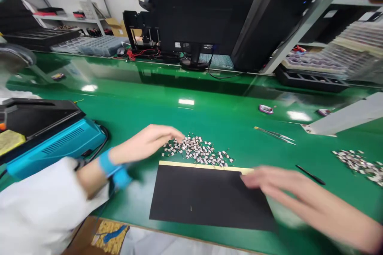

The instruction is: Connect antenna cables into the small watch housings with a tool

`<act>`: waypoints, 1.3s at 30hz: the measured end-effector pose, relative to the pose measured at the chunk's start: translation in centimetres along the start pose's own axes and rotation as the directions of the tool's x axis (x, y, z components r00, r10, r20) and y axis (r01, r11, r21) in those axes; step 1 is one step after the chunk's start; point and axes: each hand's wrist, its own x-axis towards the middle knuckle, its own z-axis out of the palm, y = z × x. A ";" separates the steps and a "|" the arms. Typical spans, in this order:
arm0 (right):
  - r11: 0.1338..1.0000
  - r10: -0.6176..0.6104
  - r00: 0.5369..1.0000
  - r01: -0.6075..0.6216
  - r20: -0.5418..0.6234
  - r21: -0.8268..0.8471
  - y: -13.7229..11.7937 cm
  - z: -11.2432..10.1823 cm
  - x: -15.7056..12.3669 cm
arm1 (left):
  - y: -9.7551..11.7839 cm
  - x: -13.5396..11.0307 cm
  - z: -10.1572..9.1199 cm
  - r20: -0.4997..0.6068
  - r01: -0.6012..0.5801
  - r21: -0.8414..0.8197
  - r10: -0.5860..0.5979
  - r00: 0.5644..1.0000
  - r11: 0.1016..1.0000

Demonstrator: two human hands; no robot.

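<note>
A black sheet [206, 197] with a pale yellow strip [200, 165] along its far edge lies on the green bench mat. Just beyond the strip is a loose heap of small white parts with dark leads [194, 149]. My left hand [149, 141], a blue wrist strap [115, 169] around its wrist, reaches over the heap's left side with fingers stretched and slightly bent. No part is visible in it. My right hand [278, 183] is blurred; its fingertips close on the sheet's far right corner, and the fingers cover part of the strip there.
Tweezers [275, 135] and a black pen [311, 174] lie to the right, with another heap of small parts [359, 165] beyond. A blue-and-black device [56, 147] stands at left. Behind are a monitor [206, 16] and stacked trays [338, 55]. A white metal post [344, 115] rises at right.
</note>
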 end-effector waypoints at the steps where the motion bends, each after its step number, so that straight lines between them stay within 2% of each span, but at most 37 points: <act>1: 1.000 -0.009 1.000 0.009 0.023 0.009 1.0 -0.2 2.1 | -1.2 2.0 -0.1 -0.073 0.023 -0.059 -0.028 0.997 0.998; 2: 1.000 0.002 1.000 -0.002 0.005 0.018 2.0 -0.1 4.0 | -2.4 3.5 0.1 -0.110 0.038 -0.114 -0.051 0.993 0.993; 4: 1.000 0.001 1.000 -0.001 0.001 -0.016 3.8 0.7 7.0 | -4.4 5.3 0.8 -0.083 0.029 -0.136 -0.040 0.996 0.990; 6: 0.995 -0.041 0.995 0.050 0.095 -0.091 5.0 2.0 8.8 | -5.5 5.5 1.5 0.065 0.018 -0.062 -0.014 0.998 0.998; 9: 0.967 -0.131 0.976 0.164 0.173 -0.196 5.5 3.7 9.8 | -6.0 4.8 2.3 0.257 -0.048 0.158 0.006 0.966 0.986; 12: 0.937 -0.236 0.958 0.270 0.164 -0.223 5.2 4.4 10.5 | -6.0 4.4 2.8 0.303 -0.186 0.292 0.093 0.948 0.938; 15: 0.919 -0.295 0.940 0.328 0.173 -0.217 5.2 4.4 11.2 | -6.1 4.6 3.0 0.346 -0.273 0.336 0.151 0.926 0.902; 22: 0.906 -0.347 0.920 0.379 0.183 -0.189 5.8 4.2 11.5 | -6.0 4.5 3.2 0.309 -0.304 0.292 0.211 0.927 0.907; 28: 0.894 -0.372 0.894 0.417 0.248 -0.162 5.7 3.4 11.2 | -5.8 4.3 3.4 0.295 -0.284 0.246 0.208 0.933 0.927; 36: 0.913 -0.367 0.895 0.399 0.253 -0.086 6.6 2.7 10.0 | -5.5 4.0 3.0 0.275 -0.219 0.162 0.169 0.946 0.962; 39: 0.942 -0.321 0.921 0.334 0.221 -0.025 6.6 2.7 9.9 | -5.4 4.0 3.0 0.264 -0.191 0.144 0.148 0.953 0.971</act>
